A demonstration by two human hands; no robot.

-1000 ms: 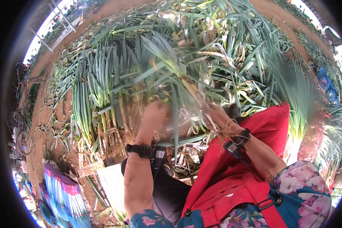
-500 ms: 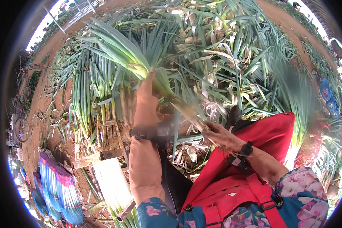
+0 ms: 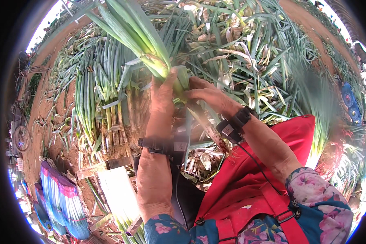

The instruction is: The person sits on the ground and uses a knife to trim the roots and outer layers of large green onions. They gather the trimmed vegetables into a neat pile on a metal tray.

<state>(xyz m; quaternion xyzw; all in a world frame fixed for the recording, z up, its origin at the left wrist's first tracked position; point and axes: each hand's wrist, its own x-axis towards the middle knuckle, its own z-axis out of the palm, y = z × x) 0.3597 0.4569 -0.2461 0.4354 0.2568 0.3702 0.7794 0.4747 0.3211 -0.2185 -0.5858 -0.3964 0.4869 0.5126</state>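
Observation:
A large green onion [image 3: 144, 38] slants across the middle, its leaves fanning up and left, its pale stem and roots pointing down toward my lap. My left hand [image 3: 162, 93] is closed around it just below where the leaves fork. Right beside it, my right hand [image 3: 211, 97] pinches the upper stem at a folded outer leaf [image 3: 181, 77]; the fingertips are partly hidden. The lower stem [image 3: 205, 126] hangs free below both hands, its reddish root end [image 3: 224, 146] over my red apron [image 3: 248, 171].
A big heap of green onions and dry leaves [image 3: 240, 61] lies ahead. Bunches of onions [image 3: 85, 97] lie at the left, near a wooden-edged white board [image 3: 117, 191]. Blue-and-pink wrapped bundles [image 3: 65, 199] stand at lower left. More bunched onions [image 3: 319, 142] lie at my right.
My right hand has moved from the root end up the stem to beside my left hand. The onion has tilted more upright and its leaves have shifted up. My left hand keeps its grip.

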